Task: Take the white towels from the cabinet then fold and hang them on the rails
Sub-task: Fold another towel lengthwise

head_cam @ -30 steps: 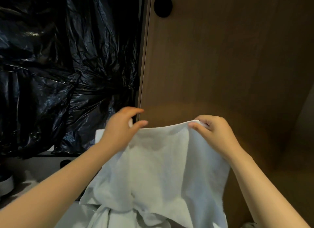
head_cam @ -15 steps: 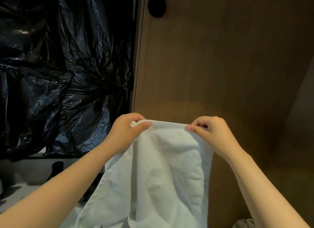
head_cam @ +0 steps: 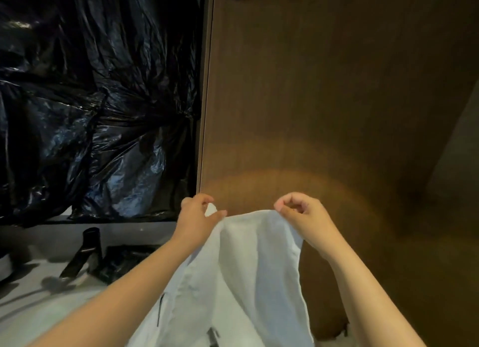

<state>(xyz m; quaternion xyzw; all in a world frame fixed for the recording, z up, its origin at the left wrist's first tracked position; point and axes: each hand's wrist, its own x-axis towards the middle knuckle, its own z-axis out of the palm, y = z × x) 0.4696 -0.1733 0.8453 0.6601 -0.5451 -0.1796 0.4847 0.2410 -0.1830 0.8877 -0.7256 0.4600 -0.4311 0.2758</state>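
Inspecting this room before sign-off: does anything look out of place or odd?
Yes: crumpled black plastic sheeting covers the surface above the counter, left of the wooden panel. The white towel looks undamaged.

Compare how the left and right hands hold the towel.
The left hand pinches a corner of the towel that pokes out between thumb and forefinger; at the right hand none shows, the edge running under its thumb. The left hand overlaps the wooden panel at its edge, the right at its middle. Both hold its top edge.
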